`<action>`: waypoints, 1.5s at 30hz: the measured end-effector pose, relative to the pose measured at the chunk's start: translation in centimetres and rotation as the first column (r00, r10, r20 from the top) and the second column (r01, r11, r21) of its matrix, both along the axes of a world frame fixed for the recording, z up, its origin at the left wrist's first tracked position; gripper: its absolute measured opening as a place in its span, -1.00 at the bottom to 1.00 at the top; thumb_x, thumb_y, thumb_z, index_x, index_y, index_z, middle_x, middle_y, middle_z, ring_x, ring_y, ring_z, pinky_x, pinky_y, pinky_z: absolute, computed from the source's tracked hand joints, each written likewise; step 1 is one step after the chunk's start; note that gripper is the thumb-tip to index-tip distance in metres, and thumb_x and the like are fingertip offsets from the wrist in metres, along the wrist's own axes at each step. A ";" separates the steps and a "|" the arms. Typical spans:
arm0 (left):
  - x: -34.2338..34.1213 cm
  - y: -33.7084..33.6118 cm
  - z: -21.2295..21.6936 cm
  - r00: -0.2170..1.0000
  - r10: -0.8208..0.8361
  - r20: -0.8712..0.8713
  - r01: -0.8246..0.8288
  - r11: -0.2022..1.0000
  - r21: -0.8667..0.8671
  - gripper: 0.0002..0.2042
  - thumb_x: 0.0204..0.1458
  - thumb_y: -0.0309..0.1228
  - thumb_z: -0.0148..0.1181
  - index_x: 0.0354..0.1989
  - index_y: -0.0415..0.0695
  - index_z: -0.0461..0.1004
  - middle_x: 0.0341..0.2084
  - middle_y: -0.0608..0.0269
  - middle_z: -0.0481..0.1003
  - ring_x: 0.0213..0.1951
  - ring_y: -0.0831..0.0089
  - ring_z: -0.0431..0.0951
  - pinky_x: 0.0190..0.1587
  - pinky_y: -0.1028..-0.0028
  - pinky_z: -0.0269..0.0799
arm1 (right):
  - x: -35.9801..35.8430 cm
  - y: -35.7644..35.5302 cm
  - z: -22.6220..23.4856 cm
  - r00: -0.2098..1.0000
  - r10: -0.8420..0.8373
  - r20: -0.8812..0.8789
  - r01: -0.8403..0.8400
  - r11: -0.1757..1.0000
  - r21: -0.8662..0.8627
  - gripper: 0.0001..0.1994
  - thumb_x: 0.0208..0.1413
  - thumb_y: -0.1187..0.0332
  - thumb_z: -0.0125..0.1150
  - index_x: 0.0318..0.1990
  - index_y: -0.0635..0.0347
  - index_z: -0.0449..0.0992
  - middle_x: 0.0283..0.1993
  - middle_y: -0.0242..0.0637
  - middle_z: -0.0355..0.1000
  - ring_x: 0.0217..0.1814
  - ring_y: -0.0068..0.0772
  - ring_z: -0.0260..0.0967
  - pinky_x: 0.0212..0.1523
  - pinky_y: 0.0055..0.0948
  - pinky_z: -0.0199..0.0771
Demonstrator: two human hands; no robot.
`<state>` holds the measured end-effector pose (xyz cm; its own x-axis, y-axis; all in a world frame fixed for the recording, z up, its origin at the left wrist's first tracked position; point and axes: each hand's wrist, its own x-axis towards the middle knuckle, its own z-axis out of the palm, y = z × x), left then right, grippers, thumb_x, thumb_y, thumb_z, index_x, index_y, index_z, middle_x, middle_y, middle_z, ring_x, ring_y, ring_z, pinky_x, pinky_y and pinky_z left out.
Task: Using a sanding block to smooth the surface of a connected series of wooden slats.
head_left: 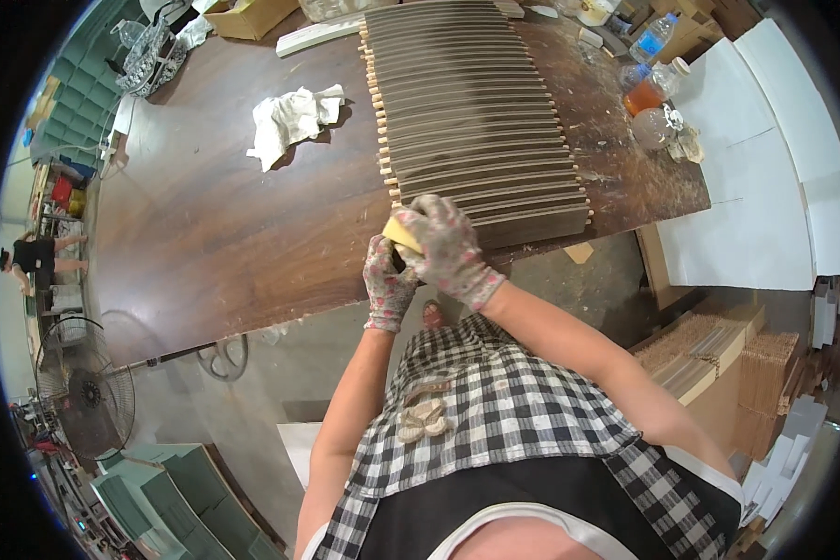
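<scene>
Both my hands wear pale gloves with a pink flower pattern and meet at the table's front edge. My right hand point(446, 250) is closed round a small yellow block point(400, 233), perhaps a sponge. Just left of it, my left hand point(388, 285) has its fingers curled at something dark, mostly hidden between the two hands. Beyond them a long row of dark brown slats point(471, 121) lies side by side on the brown table point(215, 215). Light wooden pegs point(380, 121) stick out from the slats' ends on both sides.
A crumpled white cloth point(294, 123) lies left of the slats. Several bottles, one with orange liquid point(651, 89), stand at the far right. A cardboard box point(252, 17) sits at the back. Stacked cardboard point(719, 359) is at my right, a fan point(86, 392) at the left. Another person point(42, 264) stands far left.
</scene>
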<state>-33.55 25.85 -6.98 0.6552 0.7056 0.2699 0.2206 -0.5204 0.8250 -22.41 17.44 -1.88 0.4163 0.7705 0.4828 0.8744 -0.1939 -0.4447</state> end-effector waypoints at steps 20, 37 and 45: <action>0.8 1.8 -0.7 1.000 -0.017 -0.005 0.017 0.962 0.271 -0.68 -0.21 -0.36 0.44 -0.26 -0.12 0.52 -0.31 0.13 0.51 -0.21 0.11 0.49 -0.14 0.19 0.41 | 4.2 -3.5 -2.1 0.989 -0.092 0.116 0.061 0.967 0.248 -0.59 -0.11 0.29 0.38 -0.07 0.01 0.42 -0.13 -0.24 0.34 -0.07 -0.23 0.37 -0.11 -0.25 0.50; 1.6 1.4 -0.6 1.000 -0.025 -0.006 0.026 0.955 0.294 -0.67 -0.22 -0.37 0.48 -0.25 -0.09 0.51 -0.40 0.22 0.55 -0.30 0.18 0.50 -0.17 0.23 0.40 | 5.4 -6.5 -4.0 0.974 -0.149 0.172 0.153 0.988 -0.012 -0.64 -0.04 0.22 0.27 -0.04 -0.04 0.49 0.00 -0.31 0.40 0.11 -0.18 0.31 0.16 -0.09 0.30; 1.2 2.2 -0.9 0.998 -0.055 0.007 0.051 0.957 0.287 -0.68 -0.21 -0.35 0.48 -0.28 -0.12 0.51 -0.42 0.21 0.53 -0.30 0.16 0.49 -0.17 0.22 0.39 | 16.4 -18.2 0.8 0.668 -0.721 0.186 0.736 0.677 -0.017 -0.55 -0.12 0.32 0.44 0.01 0.01 0.51 -0.05 -0.20 0.42 -0.03 -0.23 0.39 -0.11 -0.31 0.54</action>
<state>-32.37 28.08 -7.90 0.6839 0.5614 0.4659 0.1748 -0.7461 0.6425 -6.01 -0.80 -1.09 0.7900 0.2935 0.5383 0.4918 -0.8276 -0.2706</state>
